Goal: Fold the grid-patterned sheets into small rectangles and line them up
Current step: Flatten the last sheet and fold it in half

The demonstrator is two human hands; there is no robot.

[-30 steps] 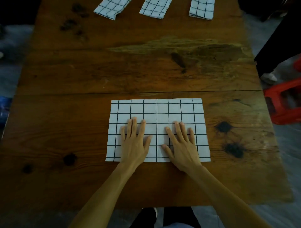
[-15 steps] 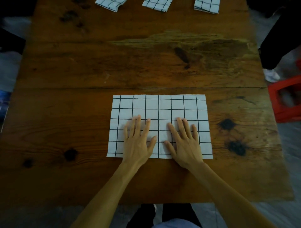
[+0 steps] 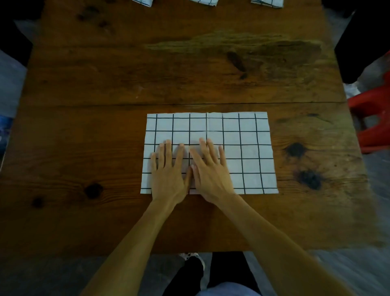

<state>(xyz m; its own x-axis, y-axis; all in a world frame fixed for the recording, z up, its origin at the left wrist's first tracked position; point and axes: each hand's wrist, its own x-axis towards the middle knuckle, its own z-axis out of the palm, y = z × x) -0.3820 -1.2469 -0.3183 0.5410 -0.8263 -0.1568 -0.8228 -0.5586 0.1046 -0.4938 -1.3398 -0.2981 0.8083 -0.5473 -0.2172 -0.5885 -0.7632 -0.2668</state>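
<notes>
A white sheet with a black grid [image 3: 249, 152] lies flat on the wooden table [image 3: 190, 80], folded into a wide rectangle with a crease down its middle. My left hand [image 3: 167, 173] presses flat on the sheet's left part, fingers straight. My right hand [image 3: 211, 171] lies flat beside it, thumbs nearly touching, over the sheet's left-centre. The sheet's right half is uncovered. Three smaller folded grid sheets show only their near edges at the table's far edge: left [image 3: 143, 2], middle [image 3: 205, 2], right [image 3: 268, 3].
A red plastic stool [image 3: 373, 118] stands off the table's right side. A dark-clothed person [image 3: 363, 42] is at the far right. My legs and a shoe [image 3: 192, 256] show below the table's near edge.
Both hands have slid to the left across the sheet and come together; the right hand moved from the right half to the centre. The camera has tilted down, so the far folded sheets are nearly out of view.
</notes>
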